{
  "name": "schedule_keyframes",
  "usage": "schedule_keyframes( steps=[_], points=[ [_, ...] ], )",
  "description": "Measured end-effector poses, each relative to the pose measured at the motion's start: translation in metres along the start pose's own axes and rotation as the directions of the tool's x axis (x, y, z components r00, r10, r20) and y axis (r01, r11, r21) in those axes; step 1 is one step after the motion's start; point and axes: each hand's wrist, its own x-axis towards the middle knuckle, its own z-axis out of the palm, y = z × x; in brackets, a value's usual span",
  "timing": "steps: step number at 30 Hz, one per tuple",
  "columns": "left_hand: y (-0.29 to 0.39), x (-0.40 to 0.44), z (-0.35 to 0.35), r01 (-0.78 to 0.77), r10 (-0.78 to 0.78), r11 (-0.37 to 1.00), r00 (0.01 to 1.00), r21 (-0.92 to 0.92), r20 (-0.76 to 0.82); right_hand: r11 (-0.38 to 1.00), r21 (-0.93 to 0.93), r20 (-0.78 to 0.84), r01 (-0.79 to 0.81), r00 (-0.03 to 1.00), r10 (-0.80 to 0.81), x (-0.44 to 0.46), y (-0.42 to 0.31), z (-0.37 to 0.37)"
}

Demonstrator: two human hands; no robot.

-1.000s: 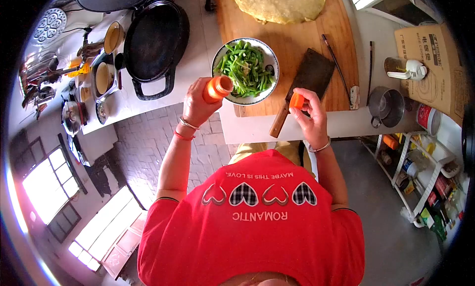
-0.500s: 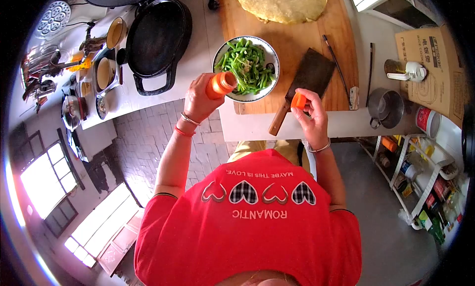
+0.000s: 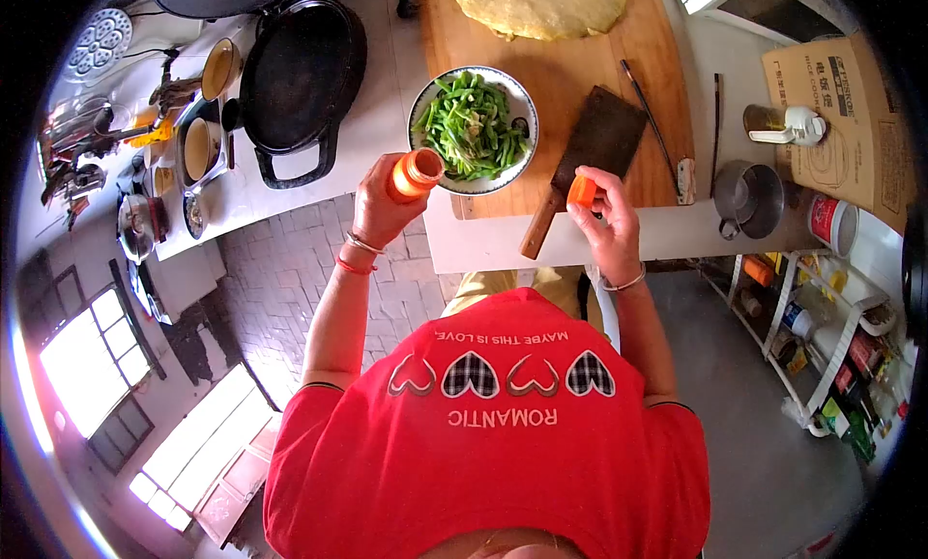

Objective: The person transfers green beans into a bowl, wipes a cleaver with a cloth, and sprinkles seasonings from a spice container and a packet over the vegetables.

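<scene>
Hands apart: left hand (image 3: 382, 206) gripping open orange bottle (image 3: 414, 177) by bowl (image 3: 523, 97) of chopped greens (image 3: 472, 124); right hand (image 3: 611, 229) pinching orange cap (image 3: 581, 191) near cleaver (image 3: 601, 139). Red shirt (image 3: 483, 472) reads "MAYBE THIS IS LOVE," and "ROMANTIC", upside down; cardboard box (image 3: 822, 124) says "RICE COOKER", plus Chinese characters.

The bottle (image 3: 417, 175) has orange colour, and the cap (image 3: 582, 191) is also orange. The cut vegetables (image 3: 472, 124) are bright green, and the dish (image 3: 520, 100) is white with a thin dark line around its rim. The chopping board (image 3: 556, 64) is light brown. The cleaver (image 3: 601, 139) has a dark grey-brown blade and a brown handle. The flatbread (image 3: 541, 0) at the far side is pale yellow. At left, the griddle (image 3: 302, 76) is black. The T-shirt (image 3: 483, 472) is red, with white letters and black-and-white plaid hearts (image 3: 471, 374).
</scene>
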Motion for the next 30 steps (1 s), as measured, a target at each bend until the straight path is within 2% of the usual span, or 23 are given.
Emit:
schedule_keyframes(
  steps=[7, 10, 14, 15, 20, 23, 27, 29, 30],
  points=[
    [-0.001, -0.008, 0.0, 0.001, -0.002, 1.0, 1.0, -0.031, -0.013, 1.0, 0.012, 0.042, 0.015, 0.999, -0.016, 0.0, -0.005, 0.01],
    [0.01, -0.004, -0.006, -0.109, 0.111, 0.994, 0.991, 0.03, -0.073, 1.0, 0.004, 0.046, 0.028, 0.999, -0.028, -0.003, -0.005, 0.015],
    [-0.01, -0.004, 0.0, 0.032, -0.032, 0.999, 0.999, 0.013, 0.017, 0.999, -0.008, 0.038, 0.05, 0.998, -0.05, -0.003, -0.009, 0.017],
    [-0.008, -0.005, 0.0, -0.006, 0.005, 1.0, 1.0, -0.023, -0.005, 0.999, -0.006, 0.028, 0.048, 0.998, -0.048, -0.005, -0.011, 0.015],
    [0.005, -0.016, -0.006, 0.014, -0.019, 0.995, 0.999, -0.095, -0.048, 0.999, -0.022, -0.007, 0.032, 0.999, -0.032, -0.017, -0.006, 0.013],
    [0.008, -0.021, -0.01, -0.031, 0.018, 0.991, 0.995, -0.131, -0.098, 0.999, -0.017, 0.026, 0.045, 0.999, -0.044, -0.021, -0.012, 0.019],
    [0.017, -0.034, -0.01, 0.063, -0.058, 0.938, 0.998, -0.34, 0.025, 0.99, -0.08, 0.053, 0.116, 0.992, -0.112, -0.026, -0.032, 0.039],
    [0.014, -0.046, -0.001, 0.05, -0.002, 0.923, 0.992, -0.382, 0.123, 0.982, -0.09, 0.138, 0.168, 0.978, -0.155, -0.03, -0.051, 0.053],
    [0.012, -0.051, 0.004, 0.078, 0.011, 0.905, 0.979, -0.419, 0.206, 0.957, -0.134, 0.201, 0.257, 0.953, -0.228, -0.03, -0.066, 0.061]
  ],
)
